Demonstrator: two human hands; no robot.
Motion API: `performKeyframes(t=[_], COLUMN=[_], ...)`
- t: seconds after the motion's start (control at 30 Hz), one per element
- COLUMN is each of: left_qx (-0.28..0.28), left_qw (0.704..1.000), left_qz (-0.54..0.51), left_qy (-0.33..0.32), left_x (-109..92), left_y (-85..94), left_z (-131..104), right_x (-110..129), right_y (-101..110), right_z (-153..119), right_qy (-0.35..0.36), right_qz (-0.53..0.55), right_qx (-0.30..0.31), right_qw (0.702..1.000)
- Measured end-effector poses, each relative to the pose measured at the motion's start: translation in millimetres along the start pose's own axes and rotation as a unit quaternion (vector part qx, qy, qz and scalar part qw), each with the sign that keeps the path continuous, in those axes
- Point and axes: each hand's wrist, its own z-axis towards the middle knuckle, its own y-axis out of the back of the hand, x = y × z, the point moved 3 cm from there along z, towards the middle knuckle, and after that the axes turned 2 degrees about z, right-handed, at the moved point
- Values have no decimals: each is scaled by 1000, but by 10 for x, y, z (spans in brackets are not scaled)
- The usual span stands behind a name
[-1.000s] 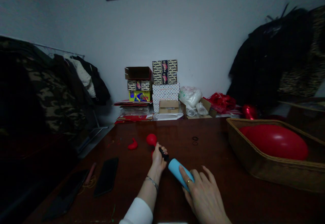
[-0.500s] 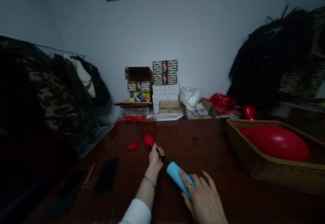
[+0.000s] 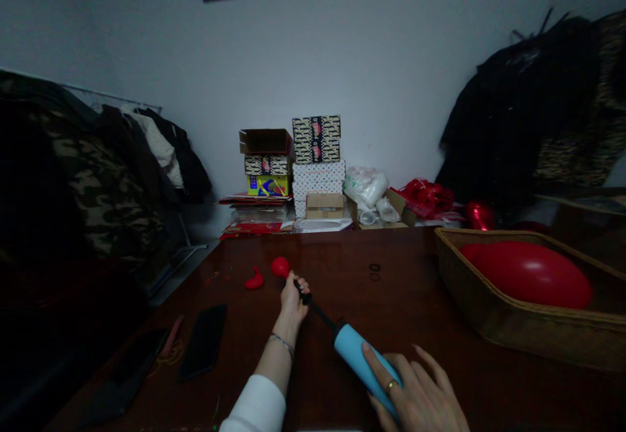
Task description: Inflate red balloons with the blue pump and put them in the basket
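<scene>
My left hand (image 3: 291,296) is closed around the black nozzle end of a hand pump, where a small, partly filled red balloon (image 3: 280,266) sits on the tip. My right hand (image 3: 415,401) grips the light-blue pump barrel (image 3: 364,368) near the table's front edge. A thin black rod (image 3: 320,314) shows between the barrel and the nozzle, so the pump is drawn out. A limp red balloon (image 3: 255,280) lies on the dark wooden table (image 3: 391,301) just left of my left hand.
A wicker basket (image 3: 489,318) at the right holds a big inflated red balloon (image 3: 531,274). Two black phones (image 3: 204,340) and a pink pen (image 3: 170,337) lie at the left. Small black rings (image 3: 375,271) rest mid-table. Stacked boxes (image 3: 315,164) and bags line the wall.
My right hand has pulled the blue barrel back toward me, exposing the black rod. My left hand with the balloon has shifted slightly left and away.
</scene>
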Motion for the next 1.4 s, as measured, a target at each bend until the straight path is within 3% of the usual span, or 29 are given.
performKeyframes(t=[0.33,0.67,0.8,1.0,1.17,1.4], left_qx=[6,-8,-22,-39,7,80], left_qw=[999,998,998,999,999,989], left_qz=[31,66,56,5,-31,-98], left_qy=[8,17,7,-11,24,83], left_x=[206,385,311,22,-71,-60], left_y=[-59,-14,10,88,93,96], left_z=[-217,-225,-167,-6,-13,-95], right_x=[133,230,246,191,78,-51], right_y=[-100,-280,-292,-219,-139,-64], right_z=[267,516,490,248,74,28], right_qy=[-71,-121,-114,-58,-6,12], right_qz=[17,29,35,32,27,9], right_qx=[40,115,105,41,1,-12], right_qw=[997,986,987,997,1000,1000])
